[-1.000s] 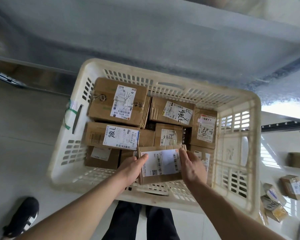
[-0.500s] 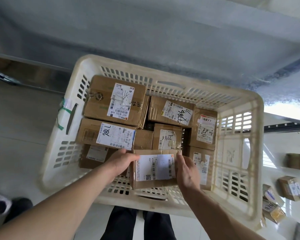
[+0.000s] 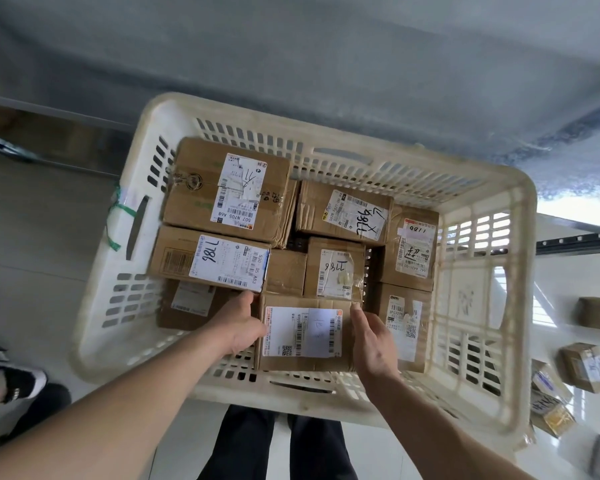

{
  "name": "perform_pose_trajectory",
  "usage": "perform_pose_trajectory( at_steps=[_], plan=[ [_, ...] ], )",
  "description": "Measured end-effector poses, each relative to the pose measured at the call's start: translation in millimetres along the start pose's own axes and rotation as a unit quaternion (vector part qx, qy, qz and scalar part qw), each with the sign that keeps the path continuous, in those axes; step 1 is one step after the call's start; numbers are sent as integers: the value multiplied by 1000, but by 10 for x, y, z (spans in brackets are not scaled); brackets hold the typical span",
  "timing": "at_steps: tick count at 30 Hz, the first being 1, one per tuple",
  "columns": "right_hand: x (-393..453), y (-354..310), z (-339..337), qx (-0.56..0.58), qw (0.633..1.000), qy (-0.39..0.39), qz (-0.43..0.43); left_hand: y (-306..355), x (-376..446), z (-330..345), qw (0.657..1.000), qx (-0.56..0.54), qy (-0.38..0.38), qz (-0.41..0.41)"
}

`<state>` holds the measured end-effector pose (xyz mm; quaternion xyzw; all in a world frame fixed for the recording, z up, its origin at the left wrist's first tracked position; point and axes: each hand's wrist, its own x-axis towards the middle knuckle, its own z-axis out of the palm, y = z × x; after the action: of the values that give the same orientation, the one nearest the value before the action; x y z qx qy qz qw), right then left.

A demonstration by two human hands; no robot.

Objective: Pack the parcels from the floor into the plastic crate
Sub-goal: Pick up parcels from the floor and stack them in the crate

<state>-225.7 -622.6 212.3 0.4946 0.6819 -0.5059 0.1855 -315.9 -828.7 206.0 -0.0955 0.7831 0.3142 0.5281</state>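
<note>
A cream plastic crate (image 3: 478,188) stands on the floor in front of me, holding several brown cardboard parcels with white labels. A parcel with a large white label (image 3: 303,332) lies against the crate's near wall. My left hand (image 3: 241,327) presses on its left edge. My right hand (image 3: 371,341) rests along its right edge with the fingers extended. Both hands touch this parcel. Other parcels fill the back and left of the crate, among them one marked 786 (image 3: 212,259).
Several more parcels lie on the pale floor to the right of the crate (image 3: 584,367). A grey wall runs behind the crate. A black shoe (image 3: 21,379) is at the left edge, and dark trouser legs (image 3: 278,445) are below the crate.
The labelled parcel has gone down from above the near wall into the crate beside the other parcels. Both hands followed it down and stay on its sides.
</note>
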Motion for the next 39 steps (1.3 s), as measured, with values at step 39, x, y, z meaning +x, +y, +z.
perform_pose_trajectory(
  at_steps=[39],
  plan=[
    [214,203,132,-106,994,13,11,-19,253,6,992,120,22,-26]
  ],
)
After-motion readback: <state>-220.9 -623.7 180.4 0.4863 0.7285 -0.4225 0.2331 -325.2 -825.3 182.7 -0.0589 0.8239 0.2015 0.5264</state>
